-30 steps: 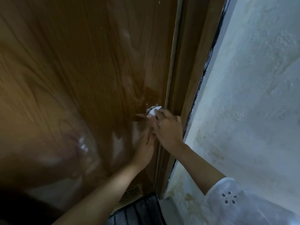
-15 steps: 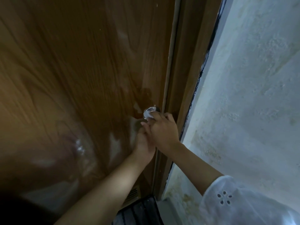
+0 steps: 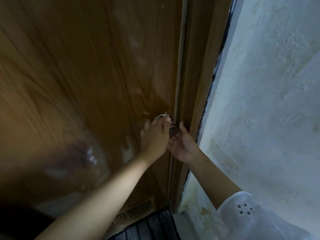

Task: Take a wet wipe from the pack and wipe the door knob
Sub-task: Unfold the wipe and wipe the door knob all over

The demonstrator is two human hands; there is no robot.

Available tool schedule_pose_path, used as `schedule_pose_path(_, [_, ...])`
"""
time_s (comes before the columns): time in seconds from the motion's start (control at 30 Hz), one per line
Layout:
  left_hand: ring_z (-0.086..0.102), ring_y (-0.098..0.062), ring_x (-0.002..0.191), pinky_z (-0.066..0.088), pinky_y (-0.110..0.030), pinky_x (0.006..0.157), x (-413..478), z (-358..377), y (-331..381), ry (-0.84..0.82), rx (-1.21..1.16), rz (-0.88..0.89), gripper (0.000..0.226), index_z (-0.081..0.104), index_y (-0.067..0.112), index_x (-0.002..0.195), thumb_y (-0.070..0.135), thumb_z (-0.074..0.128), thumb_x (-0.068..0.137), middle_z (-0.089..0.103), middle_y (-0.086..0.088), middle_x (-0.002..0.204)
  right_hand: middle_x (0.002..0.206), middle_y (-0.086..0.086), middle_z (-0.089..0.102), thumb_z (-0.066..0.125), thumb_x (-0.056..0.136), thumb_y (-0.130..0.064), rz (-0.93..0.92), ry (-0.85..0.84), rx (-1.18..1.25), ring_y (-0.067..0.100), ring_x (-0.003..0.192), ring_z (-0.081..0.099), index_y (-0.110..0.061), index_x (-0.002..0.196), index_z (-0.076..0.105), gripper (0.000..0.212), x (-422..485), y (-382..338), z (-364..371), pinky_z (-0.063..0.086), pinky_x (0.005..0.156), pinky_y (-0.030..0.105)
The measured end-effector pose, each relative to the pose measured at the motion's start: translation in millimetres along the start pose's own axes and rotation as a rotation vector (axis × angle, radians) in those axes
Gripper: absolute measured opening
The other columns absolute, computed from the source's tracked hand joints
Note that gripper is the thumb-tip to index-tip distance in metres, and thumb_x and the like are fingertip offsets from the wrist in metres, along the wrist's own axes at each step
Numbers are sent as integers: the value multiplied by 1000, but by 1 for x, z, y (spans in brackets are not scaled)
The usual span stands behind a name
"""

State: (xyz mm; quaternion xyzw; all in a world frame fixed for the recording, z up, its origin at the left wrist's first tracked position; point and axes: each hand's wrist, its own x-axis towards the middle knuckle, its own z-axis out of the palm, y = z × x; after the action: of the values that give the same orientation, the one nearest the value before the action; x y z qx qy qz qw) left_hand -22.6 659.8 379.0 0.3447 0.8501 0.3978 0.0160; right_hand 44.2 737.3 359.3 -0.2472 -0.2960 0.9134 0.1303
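A round metal door knob (image 3: 173, 130) sticks out of the brown wooden door (image 3: 97, 75) near its right edge. My left hand (image 3: 155, 135) lies over the knob's top and left side, its fingertips closed on a small pale piece of wet wipe (image 3: 166, 122); most of the wipe is hidden under the fingers. My right hand (image 3: 183, 144) sits just right of and below the knob, palm turned toward it, thumb up and fingers spread, with nothing in it. The wipe pack is out of view.
The door frame (image 3: 195, 84) runs up the middle, with a rough white wall (image 3: 268, 101) to its right. A vent grille (image 3: 135, 212) sits low in the door, and a dark striped mat (image 3: 152, 226) lies on the floor below.
My right hand, which was pressing the wipe on the knob's top, has come off and dropped to the right with its palm open. My left hand has moved up over the knob with the wipe.
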Motion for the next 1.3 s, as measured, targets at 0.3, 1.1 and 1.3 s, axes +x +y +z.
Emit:
schedule_pose_path(0.3, [36,-21,112,15,-32,81,-7,-4,8,-23,-7,-33,40,49,36,122,47,22,95,32,13,88,116,15,64,33,92,-56,102,16,86,26,111,59,-9,124,55,61,1,-3,5,45,94,35])
schedule_pose_path(1.1, [58,-4,90,44,-14,78,-37,0,-26,64,-581,79,17,54,32,90,15,51,90,60,8,93,92,11,67,74,75,-18,-1194,417,-1715,22,83,56,-4,85,69,18,-29,8,0,34,69,17])
schedule_pose_path(1.3, [44,6,93,33,-9,79,-39,0,-29,-2,-250,240,15,59,30,97,22,49,90,53,26,93,82,-7,53,71,79,-17,-940,450,-1187,2,67,52,-14,74,59,13,-26,20,-10,40,60,-1])
